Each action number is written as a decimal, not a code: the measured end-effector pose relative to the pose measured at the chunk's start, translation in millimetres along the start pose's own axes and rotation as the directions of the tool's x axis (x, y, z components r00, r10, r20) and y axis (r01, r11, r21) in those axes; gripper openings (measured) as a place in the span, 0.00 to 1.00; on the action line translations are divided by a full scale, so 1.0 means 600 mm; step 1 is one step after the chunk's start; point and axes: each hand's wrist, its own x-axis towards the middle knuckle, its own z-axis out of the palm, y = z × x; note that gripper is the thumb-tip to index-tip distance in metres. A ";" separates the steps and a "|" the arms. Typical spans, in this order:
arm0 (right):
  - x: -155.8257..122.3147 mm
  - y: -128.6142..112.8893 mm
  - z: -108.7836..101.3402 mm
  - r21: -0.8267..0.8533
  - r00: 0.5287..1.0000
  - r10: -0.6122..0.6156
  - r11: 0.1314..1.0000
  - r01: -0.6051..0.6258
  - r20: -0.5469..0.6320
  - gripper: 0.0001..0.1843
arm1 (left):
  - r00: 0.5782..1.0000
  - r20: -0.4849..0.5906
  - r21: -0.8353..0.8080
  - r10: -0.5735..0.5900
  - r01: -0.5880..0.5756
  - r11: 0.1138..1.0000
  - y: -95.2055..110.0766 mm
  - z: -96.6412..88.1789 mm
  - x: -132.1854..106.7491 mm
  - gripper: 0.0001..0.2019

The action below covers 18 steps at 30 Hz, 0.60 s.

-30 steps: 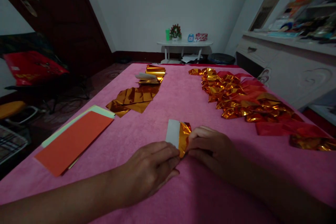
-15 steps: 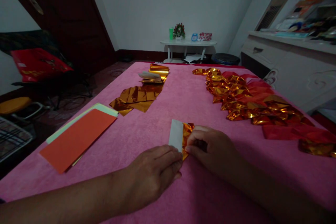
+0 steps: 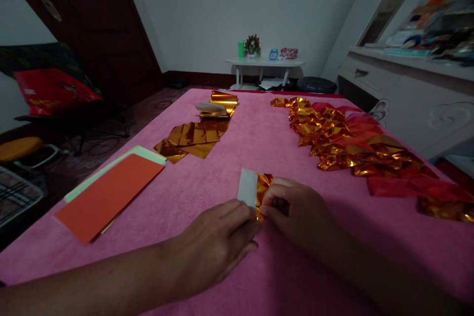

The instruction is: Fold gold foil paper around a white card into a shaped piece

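Observation:
A small gold foil sheet (image 3: 262,187), its white back side turned up on the left half, lies on the pink cloth (image 3: 259,143) near the front. My left hand (image 3: 215,244) presses its fingertips together on the sheet's near edge. My right hand (image 3: 296,210) pinches the gold half from the right, fingers curled. Both hands meet at the sheet's near corner.
Flat gold foil sheets (image 3: 192,139) and a small gold stack (image 3: 219,103) lie at the centre left. An orange paper on pale sheets (image 3: 109,195) sits at the left. A long row of folded gold and red pieces (image 3: 348,145) runs along the right. A white cabinet (image 3: 411,103) stands beyond.
The sheet and both hands have stayed in nearly the same spot; my right fingers have curled tighter over the gold half, and the view has shifted slightly.

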 end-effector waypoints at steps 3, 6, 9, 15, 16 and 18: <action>-0.003 0.001 0.003 0.008 1.000 -0.008 1.000 0.008 -0.022 0.06 | 1.000 0.008 -0.008 -0.002 0.002 1.000 -0.001 -0.001 0.002 0.12; -0.006 0.002 0.003 0.016 0.999 -0.015 1.000 0.015 -0.031 0.05 | 0.999 0.013 0.022 0.032 -0.033 0.999 -0.002 -0.001 0.005 0.13; -0.008 0.003 0.001 0.014 0.999 -0.037 0.999 0.037 -0.010 0.06 | 0.997 -0.001 0.054 0.074 -0.074 0.996 0.000 0.000 0.006 0.13; -0.014 -0.006 0.002 -0.143 0.998 -0.055 0.988 0.055 0.002 0.09 | 0.997 0.016 0.041 0.073 -0.074 0.996 0.001 0.001 0.004 0.12; -0.017 -0.008 0.002 -0.189 0.998 -0.062 0.980 0.061 0.000 0.09 | 0.997 0.017 0.032 0.073 -0.073 0.997 0.000 0.000 0.005 0.12; -0.022 -0.010 0.004 -0.254 0.997 -0.080 0.964 0.076 -0.006 0.09 | 0.997 0.030 0.009 0.070 -0.070 0.997 -0.002 -0.001 0.008 0.12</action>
